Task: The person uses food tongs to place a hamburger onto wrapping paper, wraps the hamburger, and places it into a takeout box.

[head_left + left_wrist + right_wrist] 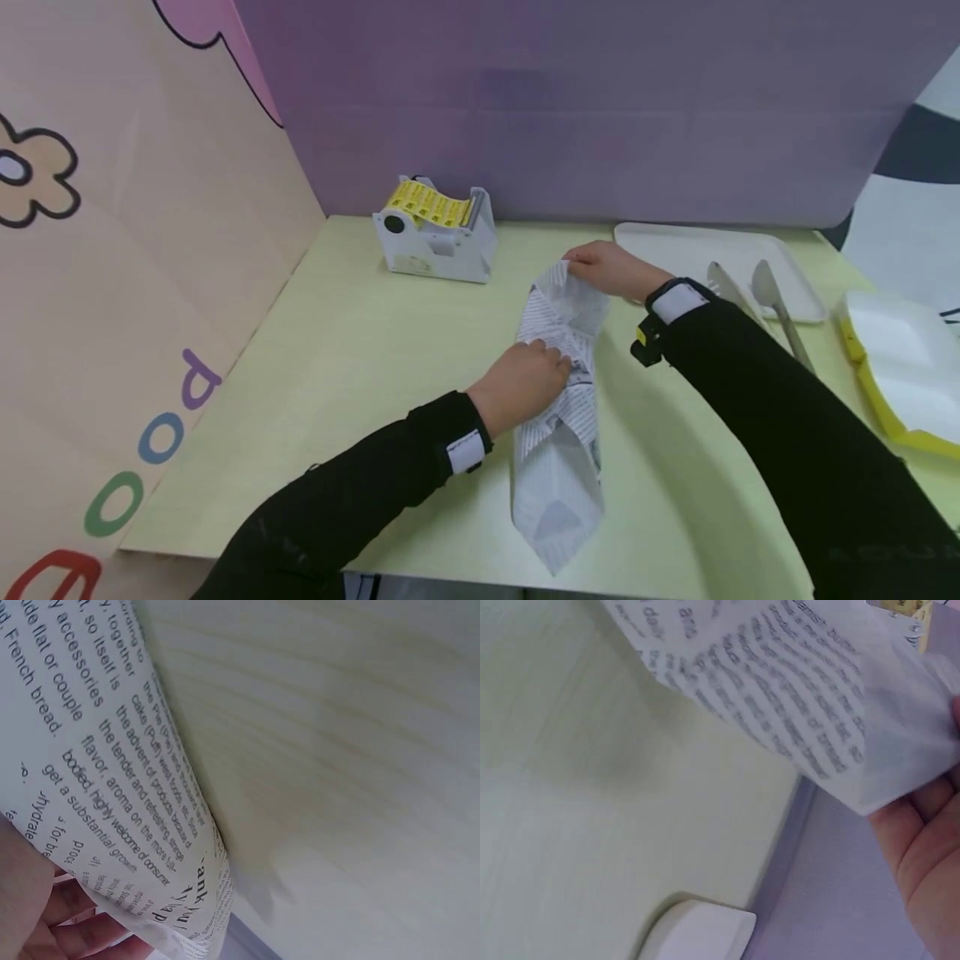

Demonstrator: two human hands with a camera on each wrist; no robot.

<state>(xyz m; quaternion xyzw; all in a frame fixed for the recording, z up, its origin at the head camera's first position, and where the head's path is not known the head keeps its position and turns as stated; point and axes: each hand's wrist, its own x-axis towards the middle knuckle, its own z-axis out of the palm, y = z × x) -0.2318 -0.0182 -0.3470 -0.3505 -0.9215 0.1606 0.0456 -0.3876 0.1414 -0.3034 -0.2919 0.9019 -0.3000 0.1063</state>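
A long, folded piece of newsprint-patterned food wrapping paper stretches from near the table's front edge up toward the middle. My left hand lies across its middle with bent fingers, and the left wrist view shows fingertips curled against the printed paper. At the far end, my right hand pinches the paper's tip and holds it raised off the table. In the right wrist view the thumb and fingers grip that pale end. Whatever the folds may hold is hidden.
A white dispenser with a roll of yellow labels stands at the back. Behind my right arm are a white tray, tongs and a spoon-like utensil. An opened yellow-and-white takeaway box sits at the right.
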